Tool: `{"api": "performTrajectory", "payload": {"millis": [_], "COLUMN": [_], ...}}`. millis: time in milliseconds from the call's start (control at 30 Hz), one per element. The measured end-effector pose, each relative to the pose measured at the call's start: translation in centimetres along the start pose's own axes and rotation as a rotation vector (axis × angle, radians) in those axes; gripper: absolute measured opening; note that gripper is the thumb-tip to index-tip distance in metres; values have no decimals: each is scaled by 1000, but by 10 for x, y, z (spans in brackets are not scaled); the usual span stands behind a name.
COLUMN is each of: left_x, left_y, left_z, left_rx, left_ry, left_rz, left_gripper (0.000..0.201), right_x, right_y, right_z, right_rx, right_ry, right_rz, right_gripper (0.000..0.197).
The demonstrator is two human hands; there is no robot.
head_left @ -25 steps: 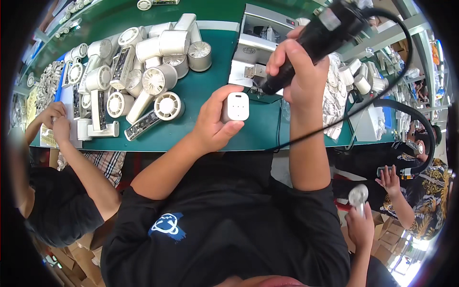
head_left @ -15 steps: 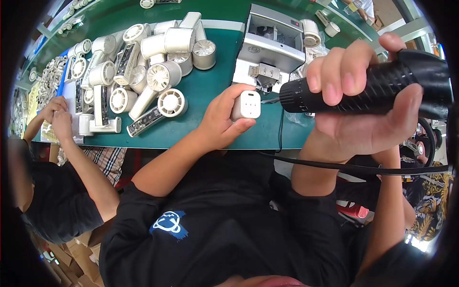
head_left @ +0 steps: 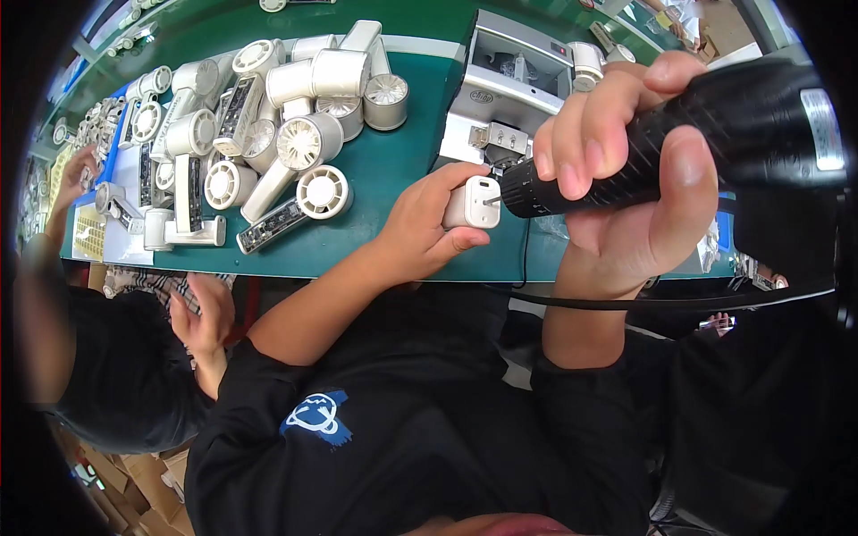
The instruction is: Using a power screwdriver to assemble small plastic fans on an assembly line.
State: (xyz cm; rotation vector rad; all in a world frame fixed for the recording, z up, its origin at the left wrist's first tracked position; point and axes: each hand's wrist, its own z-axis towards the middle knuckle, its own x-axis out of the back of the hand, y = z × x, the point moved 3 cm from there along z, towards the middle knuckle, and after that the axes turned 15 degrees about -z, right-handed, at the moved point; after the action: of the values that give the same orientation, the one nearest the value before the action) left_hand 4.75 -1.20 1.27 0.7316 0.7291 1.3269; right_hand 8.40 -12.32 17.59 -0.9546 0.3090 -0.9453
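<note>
My left hand (head_left: pixel 416 219) is closed round a small white plastic housing (head_left: pixel 458 210), thumb below and fingers above. The housing's rounded-square end, which has a slot and small holes, faces right. My right hand (head_left: pixel 617 234) wraps round a thick black electric screwdriver (head_left: pixel 746 129), held nearly level and pointing left. Its bit (head_left: pixel 492 203) meets the end of the housing; whether a screw sits under the tip is too small to tell. A black cable (head_left: pixel 679 308) runs across below my right hand.
Left of my hands, several white handheld fans (head_left: pixel 308 143), some with bare circuit boards, lie piled on the green table (head_left: pixel 402 255). A silver-grey machine (head_left: pixel 509 76) stands just beyond my hands. At far left, a co-worker's hand (head_left: pixel 206 313) is near the table edge.
The screwdriver has come left and its bit now meets the housing's end. The housing has turned and shifted slightly right. The co-worker's hands have moved apart, leaving a fan on the table.
</note>
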Motion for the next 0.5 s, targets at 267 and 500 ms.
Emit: {"api": "performTrajectory", "payload": {"millis": [267,500], "left_x": [10,13], "left_y": [-8,-8], "left_z": [-12,-12], "left_rx": [42,-40], "left_ry": [56,58], "left_rz": [-61,-64], "left_gripper": [61,55], "right_x": [31,28], "right_y": [39,88], "right_z": [11,-8], "right_rx": [-24,-105], "right_ry": [324,455], "right_rz": [-181,50], "right_gripper": [31,23]}}
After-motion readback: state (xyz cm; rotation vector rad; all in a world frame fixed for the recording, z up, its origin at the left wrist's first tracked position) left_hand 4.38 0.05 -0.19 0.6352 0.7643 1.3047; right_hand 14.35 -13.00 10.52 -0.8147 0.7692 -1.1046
